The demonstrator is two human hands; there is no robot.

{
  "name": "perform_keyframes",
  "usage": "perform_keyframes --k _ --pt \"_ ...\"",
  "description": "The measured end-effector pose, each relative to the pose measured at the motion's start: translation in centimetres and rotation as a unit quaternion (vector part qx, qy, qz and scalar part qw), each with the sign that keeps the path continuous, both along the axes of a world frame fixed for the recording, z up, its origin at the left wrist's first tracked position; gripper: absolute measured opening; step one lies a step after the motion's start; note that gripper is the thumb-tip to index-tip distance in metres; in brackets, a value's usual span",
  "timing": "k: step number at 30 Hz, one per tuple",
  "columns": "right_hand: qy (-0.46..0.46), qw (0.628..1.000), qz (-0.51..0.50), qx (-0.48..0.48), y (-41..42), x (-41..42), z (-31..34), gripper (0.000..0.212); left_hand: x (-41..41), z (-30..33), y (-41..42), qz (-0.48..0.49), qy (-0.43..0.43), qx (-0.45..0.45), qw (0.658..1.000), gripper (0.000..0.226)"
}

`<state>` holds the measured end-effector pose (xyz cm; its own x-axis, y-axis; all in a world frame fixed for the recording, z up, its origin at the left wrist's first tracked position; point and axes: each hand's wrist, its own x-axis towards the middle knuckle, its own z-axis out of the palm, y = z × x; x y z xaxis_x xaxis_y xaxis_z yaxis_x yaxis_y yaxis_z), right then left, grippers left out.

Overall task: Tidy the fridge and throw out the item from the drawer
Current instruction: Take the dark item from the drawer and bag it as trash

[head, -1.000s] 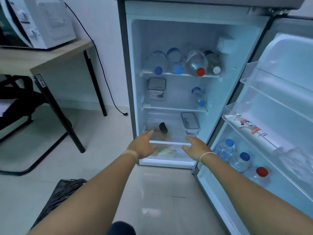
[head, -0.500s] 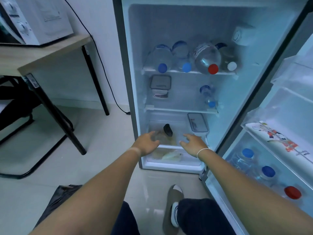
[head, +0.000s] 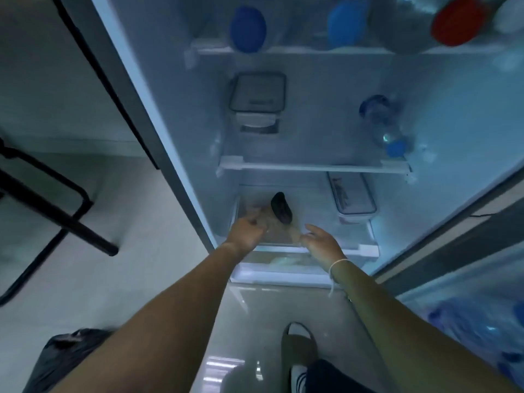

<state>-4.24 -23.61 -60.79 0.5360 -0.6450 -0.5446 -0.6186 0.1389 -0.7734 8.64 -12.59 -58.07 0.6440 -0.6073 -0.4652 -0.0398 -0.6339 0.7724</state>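
The fridge stands open. At its bottom is a clear drawer (head: 365,248) with a white front rail and something pale (head: 283,260) behind its front. A dark oval item (head: 281,207) and a tan shape (head: 276,226) lie under the lowest shelf, seen through clear plastic. My left hand (head: 246,232) reaches over the rail's left part with fingers curled beside the tan shape; blur hides whether it grips anything. My right hand (head: 321,241) hovers over the rail's middle, fingers apart and holding nothing.
A lidded box (head: 353,198) sits at the drawer level on the right, another (head: 258,102) on the middle shelf beside a lying bottle (head: 384,127). Capped bottles (head: 248,28) fill the top shelf. A black rubbish bag (head: 61,357) lies on the floor at left. The open door (head: 467,279) is on the right.
The view has moved much closer to the fridge and dropped lower. Both hands have gone forward from the drawer's front rail to reach over it, towards the dark item.
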Motion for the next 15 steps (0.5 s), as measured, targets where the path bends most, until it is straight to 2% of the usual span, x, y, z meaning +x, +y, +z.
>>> perform_keyframes --k 4,12,15 --pt "-0.02 0.998 -0.042 0.032 -2.0 1.8 -2.3 0.048 1.6 -2.8 -3.0 0.058 0.049 0.001 0.997 0.041" --pt "-0.04 0.994 -0.062 0.082 -3.5 5.4 -5.0 0.049 3.4 -6.4 -6.9 0.097 0.131 -0.018 0.987 0.012" --pt "-0.044 0.993 -0.074 0.079 -4.2 6.5 -5.8 0.047 3.9 -7.1 -7.6 0.1 0.152 -0.024 0.983 0.014"
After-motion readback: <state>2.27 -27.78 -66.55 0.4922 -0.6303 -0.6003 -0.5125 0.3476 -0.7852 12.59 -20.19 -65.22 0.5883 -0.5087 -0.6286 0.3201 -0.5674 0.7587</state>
